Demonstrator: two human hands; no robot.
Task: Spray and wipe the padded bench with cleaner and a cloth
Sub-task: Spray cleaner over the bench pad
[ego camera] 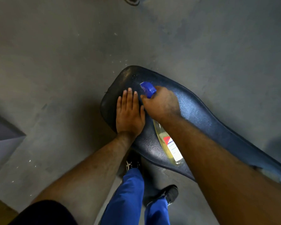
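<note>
Two hands over the padded bench (193, 114), a dark blue pad low above the floor (55, 62). Right hand (161, 104) grips the spray bottle (169, 143) w/ its blue nozzle (148, 88) aimed at the pad's far end; left hand (130, 114) lies flat on the pad just beside it, fingers straight. Looks like the spraying step. Next needs a cloth, none seen. Shoes (133, 161) & blue trousers (130, 192) near the bench edge.
</note>
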